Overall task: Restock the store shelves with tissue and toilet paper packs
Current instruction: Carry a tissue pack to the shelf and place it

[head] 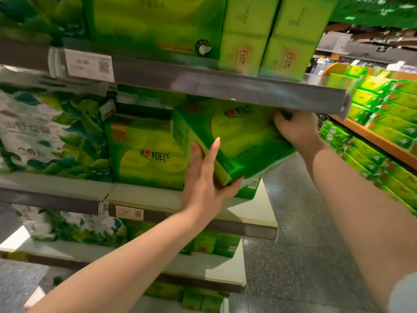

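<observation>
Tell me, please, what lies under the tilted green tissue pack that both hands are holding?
Under the tilted pack the pale shelf board shows, along with part of another green pack beneath its lower edge. The left hand and the pack itself cover the rest.

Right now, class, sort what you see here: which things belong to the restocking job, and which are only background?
In the job:
- tilted green plastic-wrapped tissue pack
- left hand, cupping its lower corner
- right hand, gripping its upper end
- grey metal middle shelf
- matching green pack already standing there

Background:
- white price label
- speckled grey floor
- green boxes across the aisle
</observation>
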